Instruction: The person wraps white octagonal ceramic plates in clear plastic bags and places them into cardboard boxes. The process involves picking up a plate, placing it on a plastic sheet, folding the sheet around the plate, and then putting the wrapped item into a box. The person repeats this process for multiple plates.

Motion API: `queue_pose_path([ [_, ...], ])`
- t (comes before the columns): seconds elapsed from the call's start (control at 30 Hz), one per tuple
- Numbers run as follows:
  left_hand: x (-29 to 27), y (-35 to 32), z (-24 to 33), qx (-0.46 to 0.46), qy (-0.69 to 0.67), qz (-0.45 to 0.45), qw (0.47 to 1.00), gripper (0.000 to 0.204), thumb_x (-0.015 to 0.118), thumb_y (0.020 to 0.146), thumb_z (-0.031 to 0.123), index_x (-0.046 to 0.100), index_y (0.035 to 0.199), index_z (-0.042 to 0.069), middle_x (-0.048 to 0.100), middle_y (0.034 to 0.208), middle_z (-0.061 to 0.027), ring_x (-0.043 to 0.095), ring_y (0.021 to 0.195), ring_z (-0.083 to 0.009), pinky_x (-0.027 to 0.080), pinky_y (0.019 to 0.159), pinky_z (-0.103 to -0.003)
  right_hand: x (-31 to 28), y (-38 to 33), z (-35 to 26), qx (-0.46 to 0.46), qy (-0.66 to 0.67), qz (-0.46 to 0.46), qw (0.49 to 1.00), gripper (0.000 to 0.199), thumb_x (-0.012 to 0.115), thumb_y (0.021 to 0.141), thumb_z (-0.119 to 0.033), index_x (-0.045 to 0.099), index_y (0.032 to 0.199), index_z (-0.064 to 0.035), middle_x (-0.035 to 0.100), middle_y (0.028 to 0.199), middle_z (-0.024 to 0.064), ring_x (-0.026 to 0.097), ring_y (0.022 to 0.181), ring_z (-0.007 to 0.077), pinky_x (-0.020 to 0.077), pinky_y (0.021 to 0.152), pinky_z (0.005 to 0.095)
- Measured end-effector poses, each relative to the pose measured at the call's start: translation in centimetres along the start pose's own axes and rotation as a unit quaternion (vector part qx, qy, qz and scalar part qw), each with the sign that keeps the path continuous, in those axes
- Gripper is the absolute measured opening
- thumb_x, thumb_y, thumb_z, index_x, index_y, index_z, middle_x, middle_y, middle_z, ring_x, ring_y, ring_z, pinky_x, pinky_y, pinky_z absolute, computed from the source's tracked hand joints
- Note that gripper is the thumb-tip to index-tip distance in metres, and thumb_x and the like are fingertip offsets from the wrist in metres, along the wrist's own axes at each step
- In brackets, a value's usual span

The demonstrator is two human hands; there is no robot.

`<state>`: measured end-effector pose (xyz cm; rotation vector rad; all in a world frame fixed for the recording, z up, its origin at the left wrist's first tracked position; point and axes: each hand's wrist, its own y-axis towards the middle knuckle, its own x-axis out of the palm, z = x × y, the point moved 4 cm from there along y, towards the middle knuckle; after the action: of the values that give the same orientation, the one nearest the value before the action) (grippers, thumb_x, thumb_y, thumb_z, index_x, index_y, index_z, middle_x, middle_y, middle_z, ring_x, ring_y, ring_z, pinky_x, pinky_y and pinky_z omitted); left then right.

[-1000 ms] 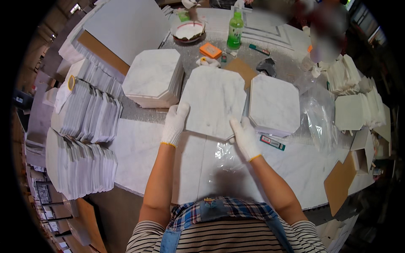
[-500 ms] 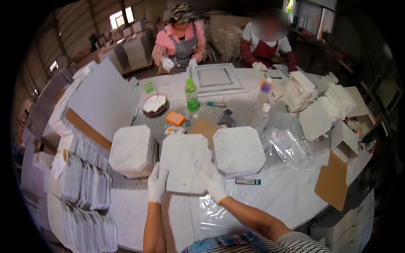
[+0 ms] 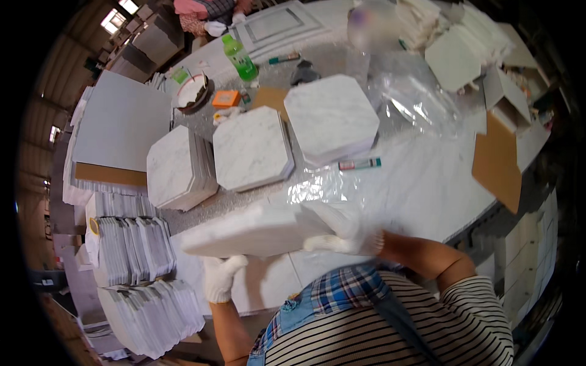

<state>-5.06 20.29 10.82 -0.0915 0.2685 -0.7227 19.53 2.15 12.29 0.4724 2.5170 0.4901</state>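
While both gloved hands grip it — white marble tile [image 3: 256, 229], octagonal, tilted.

White grey-veined marble tiles [image 3: 329, 116]; green bottle [image 3: 239, 58]; white gloves [image 3: 343, 229].

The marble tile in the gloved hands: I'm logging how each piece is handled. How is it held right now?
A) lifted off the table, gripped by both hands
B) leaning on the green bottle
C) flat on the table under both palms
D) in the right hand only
A: the marble tile is raised near the chest, with the left hand under its near edge and the right hand gripping its right end.
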Motion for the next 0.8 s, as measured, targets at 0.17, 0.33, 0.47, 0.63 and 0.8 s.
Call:
queue_pose_path([
  [0.17, 5.6, -3.1, -4.7, -0.062, -0.056, -0.121, 0.989, 0.020, 0.068, 0.088, 0.010, 0.069, 0.104, -0.003, 0.070, 0.102, -0.0110, 0.067, 0.097, -0.0189, 0.052, 0.087, -0.032, 2.7, -9.7, 5.2, -0.005, -0.062, -0.071, 0.996, 0.051, 0.080, 0.085, -0.027, 0.062, 0.125, -0.0012, 0.070, 0.105, 0.0162, 0.071, 0.091, 0.0303, 0.0585, 0.083, 0.0363],
  [0.33, 8.0, -5.3, -13.5, 0.012, 0.023, -0.112, 0.993, 0.027, 0.065, 0.095, 0.009, 0.063, 0.119, -0.005, 0.066, 0.126, -0.0189, 0.064, 0.116, -0.0242, 0.051, 0.100, -0.034, 2.2, -16.2, 8.8, 0.153, 0.112, -0.093, 0.977, 0.047, 0.080, 0.082, -0.012, 0.062, 0.125, -0.0044, 0.066, 0.122, 0.0138, 0.064, 0.114, 0.0285, 0.0521, 0.099, 0.0367],
  [0.47, 10.3, -6.5, -12.2, -0.077, -0.147, -0.038, 0.985, 0.046, 0.073, 0.089, 0.006, 0.054, 0.130, -0.004, 0.062, 0.132, -0.0195, 0.061, 0.122, -0.0273, 0.051, 0.103, -0.036, 2.3, -17.7, 10.1, 0.267, 0.163, -0.084, 0.946, 0.052, 0.082, 0.079, -0.012, 0.060, 0.126, -0.0043, 0.065, 0.122, 0.0130, 0.063, 0.114, 0.0251, 0.0505, 0.099, 0.0348],
  [0.63, 11.6, -7.3, -7.8, 0.021, -0.034, -0.006, 0.999, 0.074, 0.083, 0.077, -0.004, 0.042, 0.139, 0.000, 0.055, 0.137, -0.0190, 0.058, 0.126, -0.0313, 0.052, 0.103, -0.044, 3.3, -16.0, 7.8, 0.247, 0.229, -0.009, 0.942, 0.068, 0.090, 0.067, -0.017, 0.059, 0.126, -0.0030, 0.065, 0.118, 0.0094, 0.061, 0.110, 0.0142, 0.0491, 0.096, 0.0299],
  [0.8, 11.6, -7.4, -11.1, 0.066, -0.093, -0.010, 0.993, 0.051, 0.073, 0.089, 0.004, 0.048, 0.133, -0.001, 0.058, 0.132, -0.0174, 0.058, 0.123, -0.0290, 0.051, 0.102, -0.041, 2.8, -18.3, 8.8, 0.187, 0.049, 0.018, 0.981, 0.066, 0.086, 0.070, -0.012, 0.057, 0.129, -0.0020, 0.066, 0.124, 0.0156, 0.066, 0.113, 0.0279, 0.0516, 0.098, 0.0352],
])
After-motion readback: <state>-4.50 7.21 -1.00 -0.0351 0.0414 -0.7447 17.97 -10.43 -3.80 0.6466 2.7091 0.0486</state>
